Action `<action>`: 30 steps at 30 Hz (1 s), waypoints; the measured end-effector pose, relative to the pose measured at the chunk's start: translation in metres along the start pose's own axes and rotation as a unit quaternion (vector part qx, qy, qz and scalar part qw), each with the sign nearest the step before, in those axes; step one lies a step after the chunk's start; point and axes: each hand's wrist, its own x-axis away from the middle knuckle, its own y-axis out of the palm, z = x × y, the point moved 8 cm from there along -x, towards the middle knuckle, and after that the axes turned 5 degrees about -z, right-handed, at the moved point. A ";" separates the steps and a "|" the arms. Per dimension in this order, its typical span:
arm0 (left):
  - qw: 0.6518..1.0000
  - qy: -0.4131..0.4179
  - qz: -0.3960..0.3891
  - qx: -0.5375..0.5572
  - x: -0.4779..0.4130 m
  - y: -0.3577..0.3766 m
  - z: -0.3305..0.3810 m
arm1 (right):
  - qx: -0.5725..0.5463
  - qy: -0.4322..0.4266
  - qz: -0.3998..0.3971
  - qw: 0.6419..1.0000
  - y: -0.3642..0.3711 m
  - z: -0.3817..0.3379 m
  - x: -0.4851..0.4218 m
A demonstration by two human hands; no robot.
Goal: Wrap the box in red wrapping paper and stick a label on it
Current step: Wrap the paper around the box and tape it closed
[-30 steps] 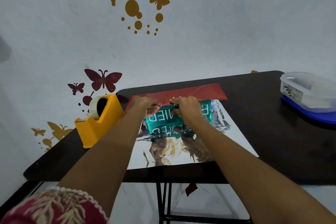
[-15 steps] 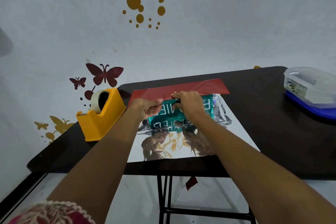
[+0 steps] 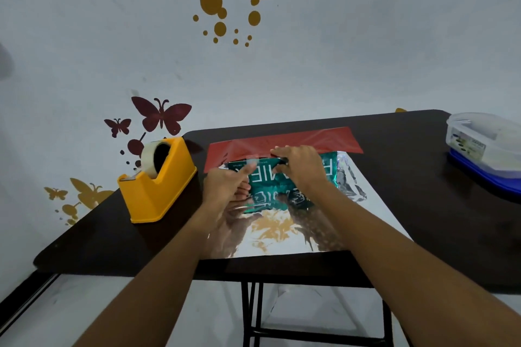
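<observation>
Now the right hand (image 3: 300,167) is pressing flat, fingers together, on the green box (image 3: 267,186) while the left hand's (image 3: 225,187) thumb and fingers are pinching tape (image 3: 252,162) just above it.

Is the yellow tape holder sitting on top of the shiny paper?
No, the yellow tape holder stands on the bare dark table, to the left of the shiny wrapping paper and not touching it.

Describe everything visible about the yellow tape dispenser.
The yellow tape dispenser is a chunky, glossy block that looks like plastic, standing upright on the dark table near its left edge, left of the wrapping paper. A roll of pale tape sits in its top cradle, its strip running down toward the low front end. Neither hand touches it.
</observation>
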 end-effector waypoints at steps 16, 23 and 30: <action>0.983 -0.085 -0.103 0.123 0.002 0.013 0.019 | -0.008 0.009 -0.024 1.000 0.000 -0.003 0.003; 0.983 -0.077 -0.108 0.127 -0.004 0.019 0.003 | 0.015 0.010 -0.013 1.000 0.006 0.000 -0.003; 0.997 0.043 0.003 0.069 -0.014 0.015 -0.002 | 0.010 0.001 -0.004 1.000 0.004 0.000 -0.002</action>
